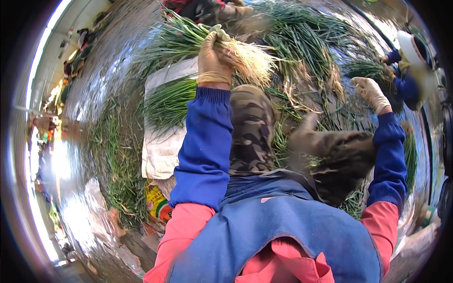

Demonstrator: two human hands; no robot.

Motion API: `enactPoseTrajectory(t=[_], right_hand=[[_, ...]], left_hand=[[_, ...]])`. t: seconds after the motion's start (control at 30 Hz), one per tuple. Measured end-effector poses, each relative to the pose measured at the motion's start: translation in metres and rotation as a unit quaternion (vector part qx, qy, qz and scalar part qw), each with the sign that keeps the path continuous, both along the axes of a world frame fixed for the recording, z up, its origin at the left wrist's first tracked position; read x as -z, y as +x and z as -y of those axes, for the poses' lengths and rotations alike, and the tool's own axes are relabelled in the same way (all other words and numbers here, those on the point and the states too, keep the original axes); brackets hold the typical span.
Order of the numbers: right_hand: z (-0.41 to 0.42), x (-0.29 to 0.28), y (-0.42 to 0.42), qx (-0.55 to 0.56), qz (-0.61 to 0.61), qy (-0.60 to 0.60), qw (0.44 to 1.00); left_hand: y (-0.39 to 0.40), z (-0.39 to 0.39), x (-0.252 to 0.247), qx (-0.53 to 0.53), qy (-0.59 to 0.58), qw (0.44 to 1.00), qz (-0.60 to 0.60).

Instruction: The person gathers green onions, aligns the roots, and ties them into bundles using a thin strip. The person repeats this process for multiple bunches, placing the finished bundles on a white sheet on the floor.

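Observation:
My left hand (pixel 216 56), in a pale glove, is closed around a bunch of green onions (pixel 187 39). Their leaves point left and their pale, stringy roots (pixel 249 60) hang out to the right. Out to the right, above my bent knee, my gloved right hand (pixel 370 92) is held with curled fingers, and no object shows in it. Another green onion bunch (pixel 170 102) lies below my left hand on a white sheet (pixel 161 155). A large heap of green onions (pixel 297 39) covers the ground beyond my knees.
Co-workers sit close by, one at the top (pixel 216 10) and another at the right (pixel 407 78) beside green onions. Loose leaves (pixel 116 169) litter the wet floor at the left. A yellow printed bag (pixel 155 201) and clear plastic (pixel 97 208) lie lower left. Another bunch (pixel 410 155) is beyond my right sleeve.

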State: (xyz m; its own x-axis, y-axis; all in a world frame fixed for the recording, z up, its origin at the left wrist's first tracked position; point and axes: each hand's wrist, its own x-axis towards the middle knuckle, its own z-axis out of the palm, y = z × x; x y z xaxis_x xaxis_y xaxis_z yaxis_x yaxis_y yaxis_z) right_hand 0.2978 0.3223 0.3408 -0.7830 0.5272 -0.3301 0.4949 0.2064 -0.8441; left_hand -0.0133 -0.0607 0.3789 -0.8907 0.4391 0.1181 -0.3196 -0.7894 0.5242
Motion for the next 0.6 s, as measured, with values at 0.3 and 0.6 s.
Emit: enactPoseTrajectory(t=[0.3,0.6], right_hand=[[0.035,0.113,0.007,-0.031,-0.033,0.069,0.997],[0.063,0.296,-0.147,0.015,-0.031,0.071,0.997]], left_hand=[[0.056,-0.079,0.024,0.055,-0.133,0.988,-0.051],[0.032,-0.120,0.256,0.151,-0.320,0.932,0.083]])
